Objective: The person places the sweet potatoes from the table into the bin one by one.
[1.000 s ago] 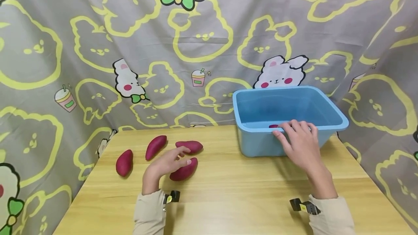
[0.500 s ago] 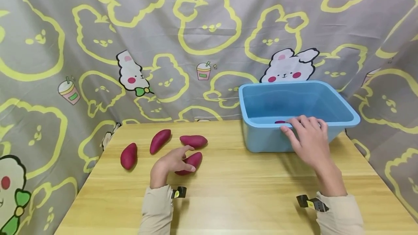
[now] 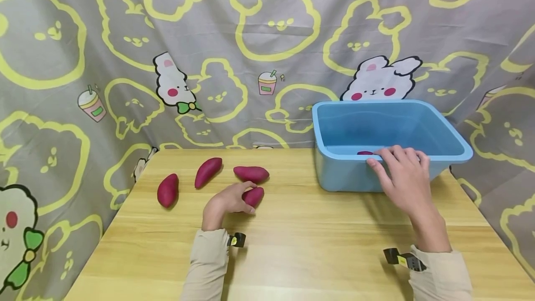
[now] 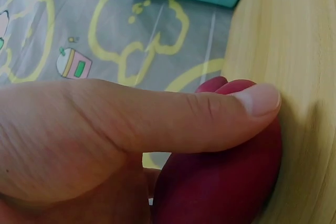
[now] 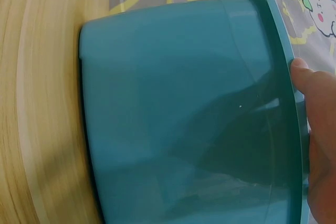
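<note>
My left hand holds a purple sweet potato lying on the wooden table. In the left wrist view the thumb crosses the sweet potato's skin; the other fingers are mostly hidden behind. Over the front rim of a blue plastic tub my right hand is hooked, fingertips inside and thumb outside. The right wrist view has the thumb against the tub's rim. Inside the tub a bit of purple sweet potato shows, the rest hidden by the front wall.
Three more sweet potatoes lie on the table: one just behind the left hand, one farther left, one leftmost. A patterned grey curtain hangs behind the table and at both sides. The tub stands at the back right.
My left hand has come down from above the nearest sweet potato and closed around it. The right hand stays on the tub's rim. The whole view has tilted down slightly.
</note>
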The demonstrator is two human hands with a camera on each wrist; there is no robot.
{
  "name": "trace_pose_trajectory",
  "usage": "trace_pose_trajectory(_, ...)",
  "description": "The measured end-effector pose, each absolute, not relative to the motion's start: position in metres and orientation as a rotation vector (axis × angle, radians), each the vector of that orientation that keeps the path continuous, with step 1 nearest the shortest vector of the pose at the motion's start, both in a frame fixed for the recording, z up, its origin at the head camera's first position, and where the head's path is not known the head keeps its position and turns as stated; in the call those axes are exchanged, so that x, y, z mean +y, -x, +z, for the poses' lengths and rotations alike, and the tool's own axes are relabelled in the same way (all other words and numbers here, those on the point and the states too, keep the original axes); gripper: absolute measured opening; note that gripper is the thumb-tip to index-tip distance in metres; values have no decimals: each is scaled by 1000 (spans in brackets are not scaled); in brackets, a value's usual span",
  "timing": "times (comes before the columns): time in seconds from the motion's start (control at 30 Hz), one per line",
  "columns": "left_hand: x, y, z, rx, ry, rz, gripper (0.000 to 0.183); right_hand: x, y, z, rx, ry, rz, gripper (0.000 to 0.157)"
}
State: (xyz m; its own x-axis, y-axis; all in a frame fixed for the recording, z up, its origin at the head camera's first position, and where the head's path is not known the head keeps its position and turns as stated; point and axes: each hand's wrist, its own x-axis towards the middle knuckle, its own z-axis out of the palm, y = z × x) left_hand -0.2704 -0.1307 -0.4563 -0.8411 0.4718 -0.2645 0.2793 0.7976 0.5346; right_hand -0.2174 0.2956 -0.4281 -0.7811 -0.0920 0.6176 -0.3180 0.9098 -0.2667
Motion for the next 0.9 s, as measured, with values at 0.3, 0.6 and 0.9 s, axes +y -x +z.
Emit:
trace_pose_trajectory(0.3,-129,270,-454,2588,-596,654,66,296,217,-430,-2439,-287,489,31)
trace_pose_trajectory(0.6,-128,268,-451,2577,-552,660,62,298,218,-430,-2432,-292,482,33)
trace_pose_trajectory(0.9,-128,268,-449,2565,-671,806,60,299,219,-431,-2434,-291,482,31)
